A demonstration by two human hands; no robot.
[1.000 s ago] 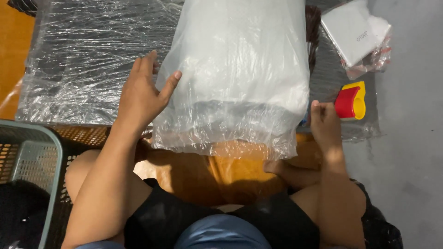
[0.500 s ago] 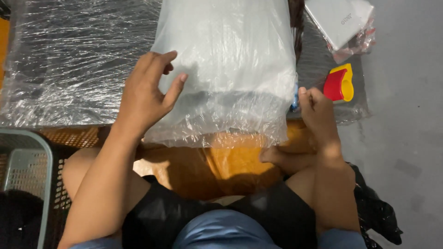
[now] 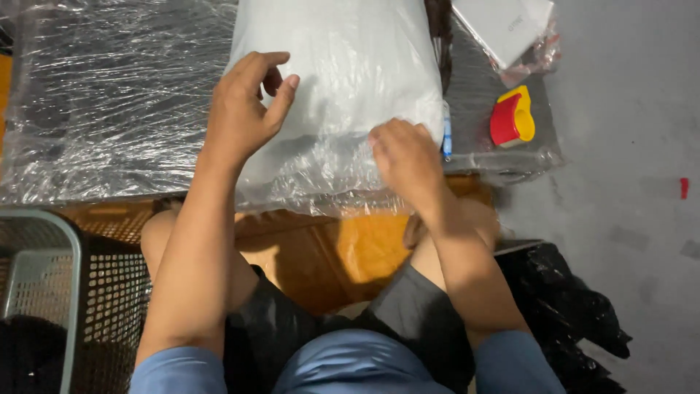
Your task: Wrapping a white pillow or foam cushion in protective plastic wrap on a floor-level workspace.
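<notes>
Both hands sat on the plastic bag [image 3: 343, 66], left hand [image 3: 244, 109] at its left edge, right hand [image 3: 405, 157] near its lower right. Left of the bag, wrapped surface [image 3: 109, 102] lay bare, open for a hand. Right of the bag room was tight: blue pen [image 3: 446, 131] just beside the edge, red-yellow tape dispenser [image 3: 512, 117] near, white packet [image 3: 507, 25] above it. Grey floor [image 3: 627, 146] further right was open. Basket [image 3: 44, 292] blocked lower left, black bag [image 3: 569, 306] lower right.

The plastic bag [image 3: 343, 95] lies on the wrapped board [image 3: 109, 109]; right of the bag sits the tape dispenser [image 3: 512, 117], the basket [image 3: 44, 292] lower left.
</notes>
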